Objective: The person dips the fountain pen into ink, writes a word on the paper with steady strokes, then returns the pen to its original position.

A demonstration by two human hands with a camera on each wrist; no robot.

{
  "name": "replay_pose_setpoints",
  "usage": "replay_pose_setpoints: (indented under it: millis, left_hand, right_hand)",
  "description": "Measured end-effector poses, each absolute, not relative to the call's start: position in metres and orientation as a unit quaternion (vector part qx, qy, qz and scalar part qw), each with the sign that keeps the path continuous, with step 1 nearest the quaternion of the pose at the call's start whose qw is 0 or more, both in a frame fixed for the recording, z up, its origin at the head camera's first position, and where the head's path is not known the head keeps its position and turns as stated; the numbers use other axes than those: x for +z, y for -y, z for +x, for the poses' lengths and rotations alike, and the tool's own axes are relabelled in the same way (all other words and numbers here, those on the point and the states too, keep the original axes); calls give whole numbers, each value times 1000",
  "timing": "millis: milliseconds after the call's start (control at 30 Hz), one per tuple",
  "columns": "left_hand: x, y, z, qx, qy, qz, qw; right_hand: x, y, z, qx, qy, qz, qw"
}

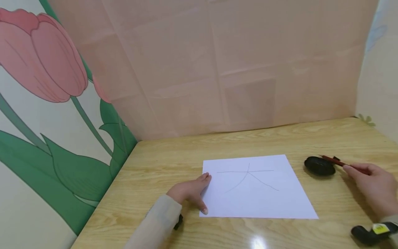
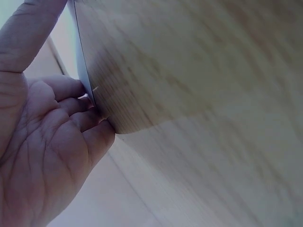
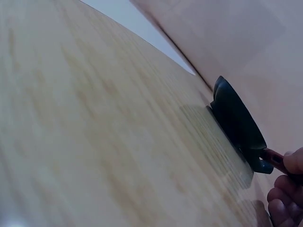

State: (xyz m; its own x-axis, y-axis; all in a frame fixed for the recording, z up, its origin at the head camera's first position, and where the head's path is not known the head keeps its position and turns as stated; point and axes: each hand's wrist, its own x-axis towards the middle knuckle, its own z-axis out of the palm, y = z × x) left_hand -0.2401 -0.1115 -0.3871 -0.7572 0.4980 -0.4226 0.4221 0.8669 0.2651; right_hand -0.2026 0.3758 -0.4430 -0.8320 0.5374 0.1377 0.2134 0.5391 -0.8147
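A white paper sheet lies on the wooden table, with thin dark lines forming a cross stroke and two slanting legs. At its left edge my left hand rests with thumb and fingers spread, fingertips on the paper; the left wrist view shows the fingers along that edge. My right hand pinches a slim dark-red pen-like stick, whose far end reaches over a glossy black oval object. In the right wrist view, that black object has a small tab by the stick.
The wooden table runs back to a pinkish-beige sheet hung behind it. A wall painted with tulips borders the left side. Black wrist straps show at my cuffs.
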Motion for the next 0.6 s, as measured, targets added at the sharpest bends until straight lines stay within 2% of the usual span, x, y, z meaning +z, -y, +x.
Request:
replay_pose_setpoints:
  millis: [300, 600]
  left_hand:
    - [-383, 111, -235, 79, -933, 251, 245]
    - [-383, 111, -236, 87, -932, 249, 247]
  right_hand:
    - [-442, -377, -198, 377, 886, -222, 157]
    - [-440, -371, -200, 341, 903, -213, 153]
